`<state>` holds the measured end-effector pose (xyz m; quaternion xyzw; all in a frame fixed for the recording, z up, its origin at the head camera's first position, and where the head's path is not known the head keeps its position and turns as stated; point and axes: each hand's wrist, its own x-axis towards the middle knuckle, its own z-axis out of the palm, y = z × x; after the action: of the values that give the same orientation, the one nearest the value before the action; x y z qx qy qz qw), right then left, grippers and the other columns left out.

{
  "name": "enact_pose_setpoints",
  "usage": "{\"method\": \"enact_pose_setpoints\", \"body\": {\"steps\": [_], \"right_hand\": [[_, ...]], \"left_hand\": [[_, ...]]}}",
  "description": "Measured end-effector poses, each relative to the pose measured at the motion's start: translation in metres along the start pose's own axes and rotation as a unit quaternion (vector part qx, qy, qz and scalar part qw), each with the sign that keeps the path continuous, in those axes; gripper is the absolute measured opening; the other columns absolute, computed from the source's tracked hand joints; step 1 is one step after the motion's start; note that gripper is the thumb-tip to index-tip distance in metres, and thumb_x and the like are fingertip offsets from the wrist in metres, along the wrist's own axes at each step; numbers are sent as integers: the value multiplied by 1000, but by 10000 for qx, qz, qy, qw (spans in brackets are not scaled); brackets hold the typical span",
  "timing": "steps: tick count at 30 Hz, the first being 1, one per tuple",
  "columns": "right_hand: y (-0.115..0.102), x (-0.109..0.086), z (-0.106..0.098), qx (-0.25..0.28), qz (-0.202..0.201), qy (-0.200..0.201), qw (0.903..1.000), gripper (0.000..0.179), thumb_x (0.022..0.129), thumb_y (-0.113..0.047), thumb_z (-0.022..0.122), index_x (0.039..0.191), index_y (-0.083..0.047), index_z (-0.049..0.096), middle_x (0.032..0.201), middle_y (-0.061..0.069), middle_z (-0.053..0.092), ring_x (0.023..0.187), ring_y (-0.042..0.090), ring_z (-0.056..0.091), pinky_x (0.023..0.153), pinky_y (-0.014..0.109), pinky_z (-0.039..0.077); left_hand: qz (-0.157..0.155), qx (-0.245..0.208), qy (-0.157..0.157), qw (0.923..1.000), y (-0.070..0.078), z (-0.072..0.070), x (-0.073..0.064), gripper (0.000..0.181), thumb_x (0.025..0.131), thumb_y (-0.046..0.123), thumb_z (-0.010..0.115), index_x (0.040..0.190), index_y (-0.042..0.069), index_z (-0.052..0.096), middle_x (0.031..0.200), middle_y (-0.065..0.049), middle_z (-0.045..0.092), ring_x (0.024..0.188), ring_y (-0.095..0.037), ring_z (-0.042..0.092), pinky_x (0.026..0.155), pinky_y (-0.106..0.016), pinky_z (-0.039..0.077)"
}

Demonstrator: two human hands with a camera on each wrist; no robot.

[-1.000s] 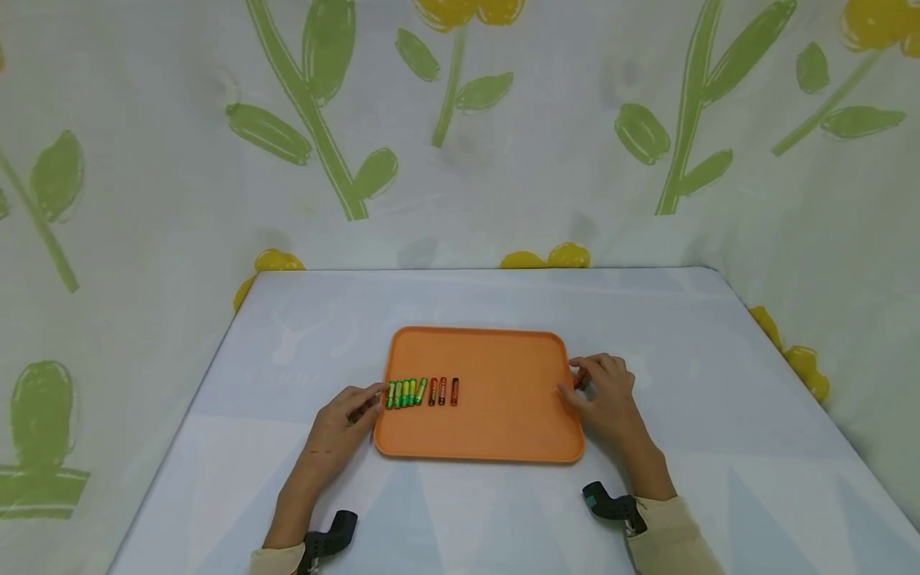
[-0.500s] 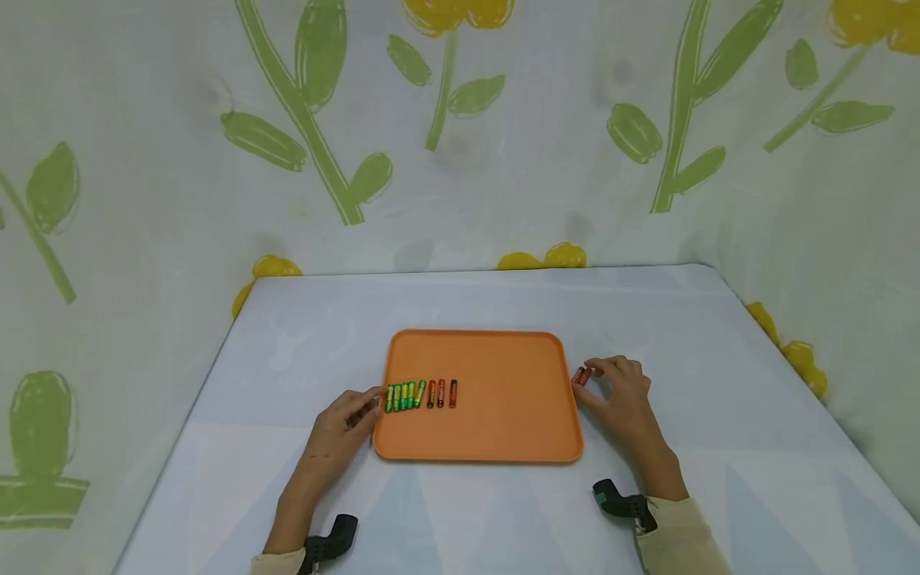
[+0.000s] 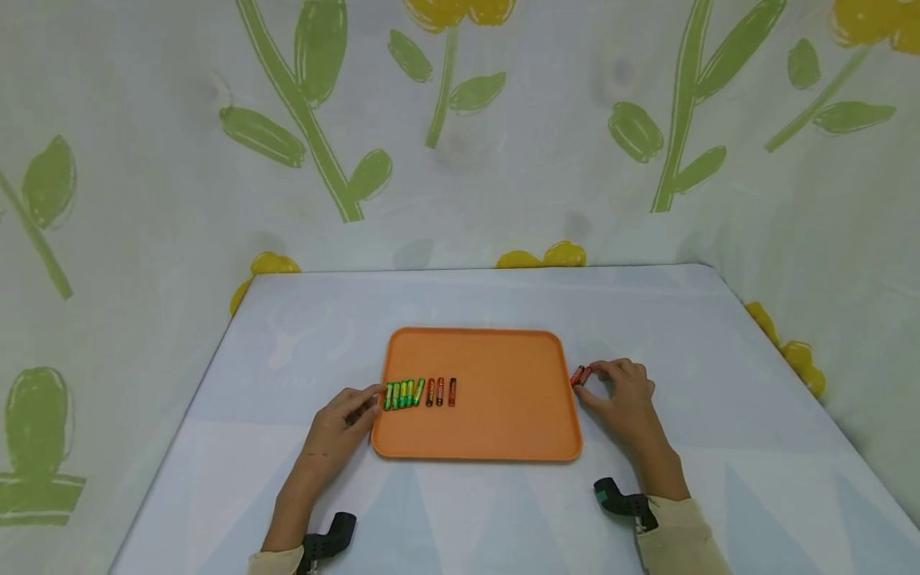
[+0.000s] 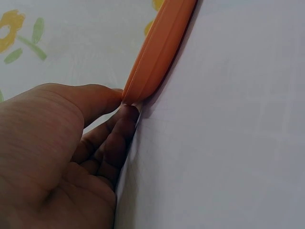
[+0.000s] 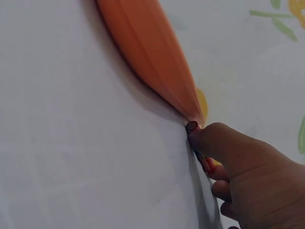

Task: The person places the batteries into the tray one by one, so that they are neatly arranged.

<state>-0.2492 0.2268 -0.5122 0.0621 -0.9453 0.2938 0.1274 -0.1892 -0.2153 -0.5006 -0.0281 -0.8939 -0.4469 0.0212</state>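
An orange tray (image 3: 503,399) lies on the table. On its left half, several green batteries (image 3: 402,394) stand side by side in a row, followed by three red batteries (image 3: 440,391). My left hand (image 3: 338,431) pinches the tray's left rim; the left wrist view has the thumb (image 4: 102,99) on the rim and the fingers curled below. Just outside the right rim, two more red batteries (image 3: 577,375) lie slanted close together. With thumb and forefinger my right hand (image 3: 620,403) pinches the one nearer to it, a red battery (image 5: 207,163) partly hidden behind the thumb.
The white table (image 3: 474,299) extends around the tray on all sides. Behind it hangs a pale cloth (image 3: 517,192) printed with green stems and yellow flowers. Black cameras (image 3: 334,537) are strapped to both wrists.
The right hand has drawn back to the right, off the tray's rim, and the two red batteries beside it show more fully. The left hand stays at the left rim.
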Motion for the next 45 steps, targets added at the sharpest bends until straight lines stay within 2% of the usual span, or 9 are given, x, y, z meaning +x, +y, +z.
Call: {"method": "enact_pose_setpoints", "body": {"steps": [8, 15, 22, 29, 35, 45], "right_hand": [[1, -3, -2, 10, -86, 84, 9999, 34, 82, -23, 83, 107, -4, 69, 97, 11, 53, 104, 38, 43, 83, 56, 26], [-2, -1, 0, 266, -543, 387, 9974, 31, 78, -17, 86, 103, -5, 71, 94, 10, 54, 98, 33, 43, 80, 54, 25], [-8, -1, 1, 488, -770, 350, 9952, 27, 79, -13, 86, 101, -7, 71, 93, 8, 55, 97, 30, 43, 78, 50, 24], [-12, 3, 11, 715, -1202, 371, 9895, 34, 75, -9, 88, 105, -4, 72, 94, 7, 58, 95, 29, 45, 77, 48, 25], [-19, 5, 20, 789, -1450, 268, 9859, 37, 75, -12, 88, 107, -3, 72, 92, 5, 58, 94, 27, 45, 78, 47, 26], [-34, 7, 31, 863, -1494, -147, 9849, 40, 77, -23, 89, 110, -9, 71, 99, 2, 58, 99, 22, 44, 81, 45, 25]], "left_hand": [[78, -214, -60, 9997, 1, 1, -1, 37, 100, 18, 64, 137, 15, 64, 100, 2, 59, 87, -15, 51, 73, -25, 46], [194, -224, 7, 9996, -1, -2, -2, 36, 100, 16, 64, 137, 17, 64, 99, 3, 59, 87, -14, 52, 74, -25, 46], [192, -212, -42, 9996, -2, -2, -2, 37, 101, 18, 63, 138, 18, 63, 100, 4, 59, 87, -14, 52, 74, -26, 46], [206, -202, -25, 9996, 0, -4, -2, 37, 100, 15, 64, 137, 16, 64, 99, 4, 59, 86, -14, 52, 73, -26, 47], [286, -212, -28, 9994, 0, -5, -2, 37, 101, 14, 63, 137, 15, 63, 99, 3, 59, 86, -14, 52, 73, -26, 47], [255, -174, -25, 9995, -1, -5, -1, 37, 101, 15, 63, 138, 15, 63, 99, 3, 58, 86, -14, 52, 73, -25, 46]]}}
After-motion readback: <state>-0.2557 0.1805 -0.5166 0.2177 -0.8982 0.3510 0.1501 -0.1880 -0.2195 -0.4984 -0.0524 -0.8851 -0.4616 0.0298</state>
